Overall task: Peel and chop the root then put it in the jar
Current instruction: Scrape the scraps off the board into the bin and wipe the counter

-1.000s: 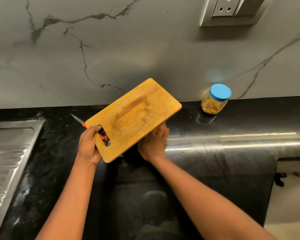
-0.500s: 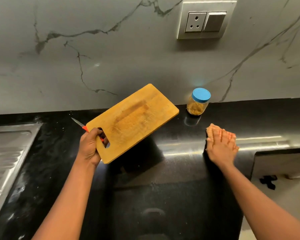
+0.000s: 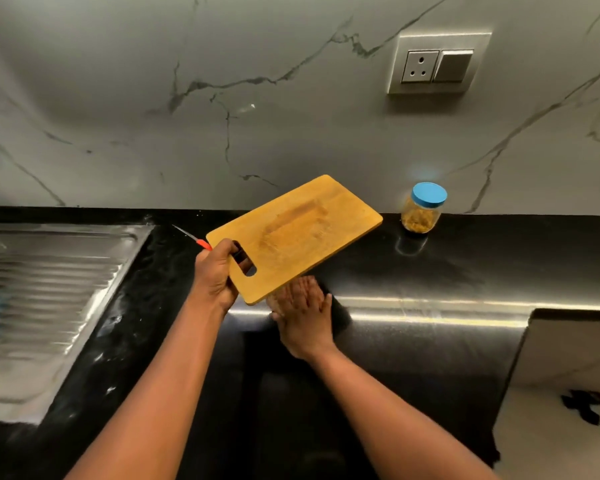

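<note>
Gripping tilted cutting board [image 3: 302, 233] and knife [image 3: 191, 237] in the left hand [image 3: 213, 275]. Laying the right hand [image 3: 303, 318], fingers straight, on the counter [image 3: 430, 271].

Dim, wide-angle view with bowed edges; glare streaks the black counter [image 3: 465, 271], the right hand [image 3: 303, 315] blurred.

Steel drainboard [image 3: 49, 289] at left in the black counter [image 3: 465, 271]; socket plate [image 3: 437, 64] on the marble wall [image 3: 187, 133].

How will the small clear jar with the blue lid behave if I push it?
The small clear jar with the blue lid stands upright on the glossy black counter, so it probably slides easily. Its squat shape suggests little tipping; tipped over, its round body would likely roll.
</note>
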